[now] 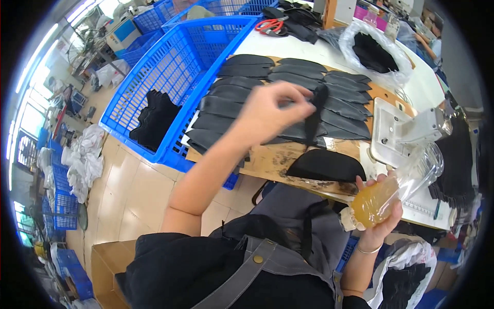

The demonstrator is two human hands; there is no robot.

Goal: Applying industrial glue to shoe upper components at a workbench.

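My left hand (278, 110) is raised over the workbench, thumb and fingertips pinching the upper part of a thin black curved piece (314, 121) that hangs down, slightly blurred. Beneath it, rows of flat black curved pieces (226, 105) lie overlapping on a wooden board (262, 160). Close to the board's front edge rests a larger black half-moon piece (329, 166). In my right hand (387, 224) is a clear plastic bottle (380, 202) part full of yellow liquid, tilted with its crusted, wrapped neck pointing down and to the left.
A blue plastic crate (154, 85) stands left of the board, with stacked black pieces (157, 118) inside. A white machine (406, 126) sits on the right. Red-handled scissors (270, 26) and a plastic bag of black pieces (373, 51) lie at the back. A cardboard box (110, 268) is at lower left.
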